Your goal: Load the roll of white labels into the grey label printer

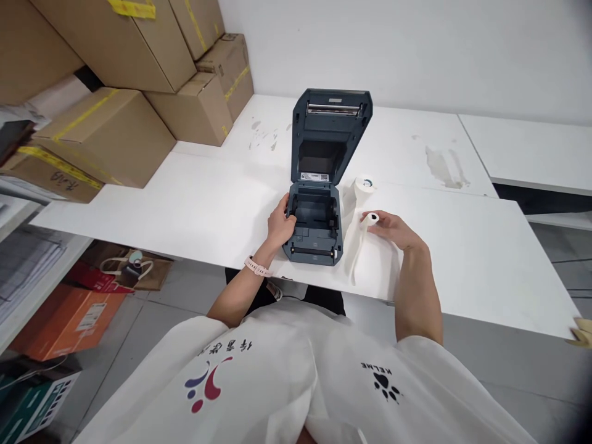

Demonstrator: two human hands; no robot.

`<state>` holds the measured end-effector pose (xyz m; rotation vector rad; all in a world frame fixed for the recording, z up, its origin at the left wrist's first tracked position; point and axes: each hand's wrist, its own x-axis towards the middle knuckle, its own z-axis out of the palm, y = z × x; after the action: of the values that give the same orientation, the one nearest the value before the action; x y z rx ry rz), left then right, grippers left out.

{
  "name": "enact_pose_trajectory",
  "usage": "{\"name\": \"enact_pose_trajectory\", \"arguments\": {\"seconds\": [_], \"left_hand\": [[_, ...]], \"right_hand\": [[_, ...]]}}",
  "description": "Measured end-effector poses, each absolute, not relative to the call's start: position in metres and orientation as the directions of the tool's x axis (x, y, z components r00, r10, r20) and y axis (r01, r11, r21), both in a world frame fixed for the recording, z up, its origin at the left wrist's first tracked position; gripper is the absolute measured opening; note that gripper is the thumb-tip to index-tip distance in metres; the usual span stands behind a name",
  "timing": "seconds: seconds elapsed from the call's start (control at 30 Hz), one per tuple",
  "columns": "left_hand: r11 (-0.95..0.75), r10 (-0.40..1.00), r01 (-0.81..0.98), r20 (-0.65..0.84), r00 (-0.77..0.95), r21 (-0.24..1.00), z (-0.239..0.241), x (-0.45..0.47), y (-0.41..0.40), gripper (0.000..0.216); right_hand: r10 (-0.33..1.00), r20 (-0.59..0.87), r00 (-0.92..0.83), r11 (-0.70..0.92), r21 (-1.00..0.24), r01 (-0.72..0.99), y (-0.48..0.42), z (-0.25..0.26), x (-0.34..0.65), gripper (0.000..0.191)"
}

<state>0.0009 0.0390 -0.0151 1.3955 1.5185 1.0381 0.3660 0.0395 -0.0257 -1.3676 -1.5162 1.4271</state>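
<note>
- From where I stand, the dark printer (314, 213) sits just between the two hands, its base resting on the counter (217, 203).
- The left hand (281, 223) grips the near side wall of that base, thumb hooked over the rim; a pale wristband (258, 266) sits on the wrist behind it.
- The right hand (393, 229) is closed narrowly around the end of a small roll (369, 221), off to the other side of the printer.
- From that roll a paper strip (355, 253) hangs between the right hand and the printer, its lower end near the counter's front edge.
- Just beyond the right hand, a larger roll (364, 186) rests on the counter; whether its paper joins the strip, I can't tell.
- As for what's done, the lid (330, 135) stands raised beyond the left hand, and both rolls lie outside the printer.
- What looks undone: no roll sits in the bay inside the left hand's thumb, no paper crosses the roller (312, 251) nearer the person, and the lid isn't shut.
- Well beyond the left hand, cardboard boxes (189, 108) are stacked.
</note>
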Motion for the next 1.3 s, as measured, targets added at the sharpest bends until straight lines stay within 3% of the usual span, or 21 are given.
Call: {"name": "enact_pose_trajectory", "arguments": {"seconds": [0.07, 0.13, 0.23, 0.3, 0.37, 0.43, 0.5, 0.67, 0.73, 0.87, 1.03, 1.2, 1.3], "left_hand": [[0.045, 0.998, 0.325, -0.027, -0.061, 0.945, -0.015, 0.001, 0.039, 0.086], [0.041, 0.998, 0.320, -0.026, -0.050, 0.947, -0.014, 0.001, 0.037, 0.086], [0.047, 0.998, 0.315, -0.033, -0.049, 0.948, -0.011, 0.001, 0.036, 0.086], [0.054, 0.997, 0.314, -0.037, -0.060, 0.948, -0.012, 0.001, 0.036, 0.086], [0.054, 0.997, 0.307, -0.034, -0.069, 0.950, -0.015, 0.001, 0.038, 0.086], [0.043, 0.997, 0.299, -0.022, -0.073, 0.953, -0.019, 0.001, 0.040, 0.085], [0.026, 0.998, 0.287, -0.006, -0.070, 0.958, -0.023, 0.001, 0.042, 0.084], [-0.025, 0.999, 0.171, 0.031, -0.036, 0.985, -0.027, 0.004, 0.043, 0.084], [-0.030, 0.999, 0.111, 0.033, -0.019, 0.993, -0.025, 0.005, 0.042, 0.084], [-0.006, 1.000, 0.049, 0.006, 0.000, 0.999, -0.015, 0.007, 0.036, 0.082], [0.024, 1.000, 0.057, -0.025, 0.018, 0.998, -0.008, 0.007, 0.032, 0.080], [0.032, 0.999, 0.057, -0.033, 0.012, 0.998, -0.013, 0.006, 0.034, 0.079], [0.050, 0.999, 0.060, -0.051, 0.013, 0.997, -0.014, 0.005, 0.035, 0.082]], "right_hand": [[0.938, -0.138, -0.317, -0.073, -0.975, 0.210, 0.036, -0.010, 0.357, 0.054], [0.922, 0.008, -0.388, 0.070, -0.987, 0.145, 0.037, 0.017, 0.342, 0.055], [0.842, 0.111, -0.528, 0.293, -0.916, 0.276, 0.045, 0.062, 0.301, 0.054], [0.805, 0.103, -0.584, 0.445, -0.755, 0.481, 0.053, 0.083, 0.261, 0.047], [0.787, -0.002, -0.616, 0.541, -0.476, 0.693, 0.061, 0.089, 0.219, 0.042], [0.790, -0.129, -0.600, 0.569, -0.211, 0.795, 0.069, 0.083, 0.183, 0.043], [0.791, -0.198, -0.579, 0.572, -0.097, 0.815, 0.073, 0.072, 0.159, 0.039], [0.807, -0.175, -0.564, 0.559, -0.083, 0.825, 0.061, 0.057, 0.157, 0.034], [0.808, -0.091, -0.582, 0.566, -0.151, 0.810, 0.044, 0.058, 0.168, 0.038], [0.794, 0.160, -0.587, 0.596, -0.400, 0.696, -0.006, 0.050, 0.186, 0.037], [0.789, 0.324, -0.523, 0.614, -0.458, 0.643, -0.064, 0.026, 0.191, 0.036], [0.769, 0.321, -0.552, 0.639, -0.410, 0.651, -0.080, 0.011, 0.194, 0.075], [0.798, 0.378, -0.469, 0.600, -0.433, 0.672, -0.078, 0.003, 0.192, 0.045]]}}
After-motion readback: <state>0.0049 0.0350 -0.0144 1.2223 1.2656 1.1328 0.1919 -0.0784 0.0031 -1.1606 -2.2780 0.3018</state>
